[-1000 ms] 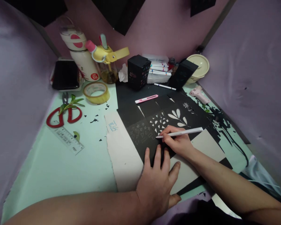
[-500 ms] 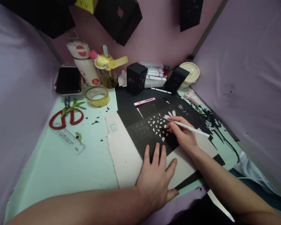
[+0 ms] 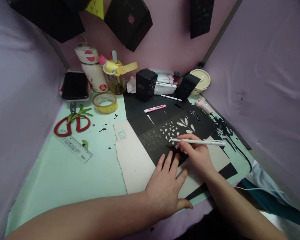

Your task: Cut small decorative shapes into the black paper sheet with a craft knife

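I see the left hand [image 3: 166,186] lying flat with fingers spread on the black paper [image 3: 165,140] in the middle of the table [image 3: 57,173], to keep it from sliding, while the right hand [image 3: 196,153] grasps a white craft knife [image 3: 198,142], its tip on the cut-out pattern.

blue writing [image 3: 121,134] on white card too small to read; elbows cut off

The right hand [image 3: 197,155] now sits lower on the black cut-out paper [image 3: 165,140] than half a second ago, and its white pen [image 3: 197,142] lies nearly level again, tip by the triangle cut-outs. The leaf cut-out [image 3: 186,124], previously covered, shows again.
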Tool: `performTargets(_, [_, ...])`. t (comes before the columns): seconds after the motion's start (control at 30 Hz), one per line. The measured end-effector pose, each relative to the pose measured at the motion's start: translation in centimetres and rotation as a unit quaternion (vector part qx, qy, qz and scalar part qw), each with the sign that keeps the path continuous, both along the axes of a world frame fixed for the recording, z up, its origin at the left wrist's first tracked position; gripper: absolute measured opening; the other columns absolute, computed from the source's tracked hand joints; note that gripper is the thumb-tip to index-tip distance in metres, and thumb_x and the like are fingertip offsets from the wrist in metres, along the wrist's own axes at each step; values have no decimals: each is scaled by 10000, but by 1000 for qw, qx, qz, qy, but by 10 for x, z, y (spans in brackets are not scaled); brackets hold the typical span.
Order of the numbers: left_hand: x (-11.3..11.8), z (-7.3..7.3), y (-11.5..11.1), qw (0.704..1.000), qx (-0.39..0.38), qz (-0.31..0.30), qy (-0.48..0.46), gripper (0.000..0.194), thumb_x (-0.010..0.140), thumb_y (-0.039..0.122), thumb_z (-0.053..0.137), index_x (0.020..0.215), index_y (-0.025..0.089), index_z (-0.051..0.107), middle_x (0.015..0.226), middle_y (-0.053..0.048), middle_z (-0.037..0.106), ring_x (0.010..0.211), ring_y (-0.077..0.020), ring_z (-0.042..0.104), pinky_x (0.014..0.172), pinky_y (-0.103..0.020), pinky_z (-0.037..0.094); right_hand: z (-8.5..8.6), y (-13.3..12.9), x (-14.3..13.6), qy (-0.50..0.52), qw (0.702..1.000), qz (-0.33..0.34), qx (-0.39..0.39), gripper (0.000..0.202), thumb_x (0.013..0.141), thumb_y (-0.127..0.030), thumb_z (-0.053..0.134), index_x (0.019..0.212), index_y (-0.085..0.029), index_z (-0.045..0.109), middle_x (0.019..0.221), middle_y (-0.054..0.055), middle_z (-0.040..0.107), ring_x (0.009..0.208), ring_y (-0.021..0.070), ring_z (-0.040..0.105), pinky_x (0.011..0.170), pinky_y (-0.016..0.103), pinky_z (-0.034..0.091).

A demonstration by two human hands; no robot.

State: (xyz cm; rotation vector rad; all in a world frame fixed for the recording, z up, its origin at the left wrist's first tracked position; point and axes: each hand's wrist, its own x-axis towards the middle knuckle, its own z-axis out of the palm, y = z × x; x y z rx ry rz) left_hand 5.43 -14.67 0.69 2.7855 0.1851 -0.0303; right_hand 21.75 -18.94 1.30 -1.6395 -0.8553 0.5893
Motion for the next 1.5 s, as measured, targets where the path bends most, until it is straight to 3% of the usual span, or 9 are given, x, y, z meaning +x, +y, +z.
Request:
performTargets(0.13, [-1,1,-3,1000,7,3,-21,915,845,801,399,1528,195,341,1594,-266,190,1483,-449,140,1148,-671,175,3,1,-2,22,999,21,-34,97,837,-268,665,888,-194,702,699,-1,667,605,122,583,571,243,472])
performTargets(0.27, [-6,-1,-16,999,33,32,-26,861,782,787,546,1452,252,465,1561,-255,299,1437,-490,258,1070,-757,225,8,5,-10,-12,1000,10,-21,101,839,-258,644,761,-195,643,601,-27,609,553,114,535,548,241,440])
performTargets(0.53, [-9,-3,-23,996,60,52,-51,788,765,697,667,1392,237,539,1491,-229,439,1371,-466,387,1028,-725,320,-6,11,-21,-101,994,26,-41,119,770,-145,599,712,-222,530,646,-37,573,600,131,527,561,255,430])
performTargets(0.9, [-6,-8,-23,989,78,82,-94,739,748,686,673,1348,265,581,1432,-142,523,1321,-433,390,1040,-659,267,-17,8,-21,-150,983,103,-12,158,845,-168,598,734,-231,506,663,-22,607,569,128,549,530,260,444])
performTargets(1.5, [-6,-7,-24,991,76,81,-80,705,750,677,676,1320,271,594,1405,-134,541,1311,-431,388,1028,-668,288,-20,7,-21,-158,984,83,-13,166,856,-157,590,737,-234,503,657,-31,578,568,124,523,543,263,434])
